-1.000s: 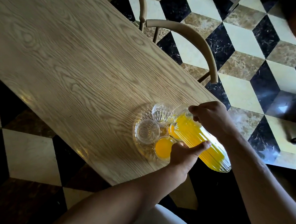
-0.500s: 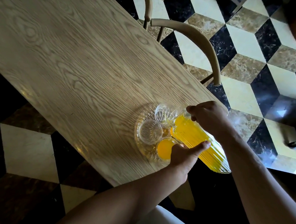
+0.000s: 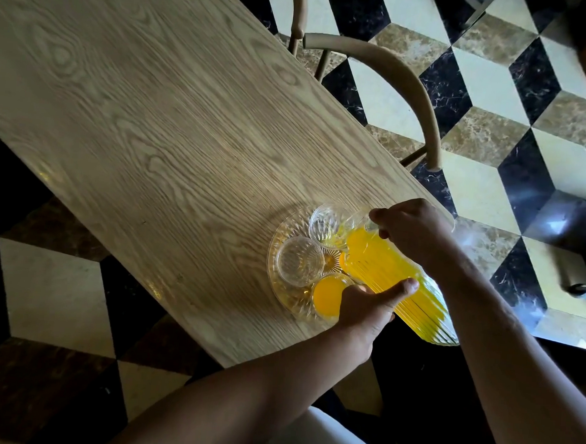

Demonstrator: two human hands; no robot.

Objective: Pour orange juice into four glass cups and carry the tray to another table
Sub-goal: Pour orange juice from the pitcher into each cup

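Two cups (image 3: pixel 328 295) look full, a third (image 3: pixel 327 225) just catching juice, one (image 3: pixel 299 260) empty, as both hands, right (image 3: pixel 416 231) and left (image 3: pixel 369 303), wrap the tilted pitcher (image 3: pixel 394 279) at lower right.

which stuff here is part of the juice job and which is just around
Part of the job:
- ribbed glass jug of juice, tilted, held by right hand and left hand
- glass tray
- filled cup
- cup under the spout
- empty cup

Just around:
- wooden table
- chair
- tiled floor
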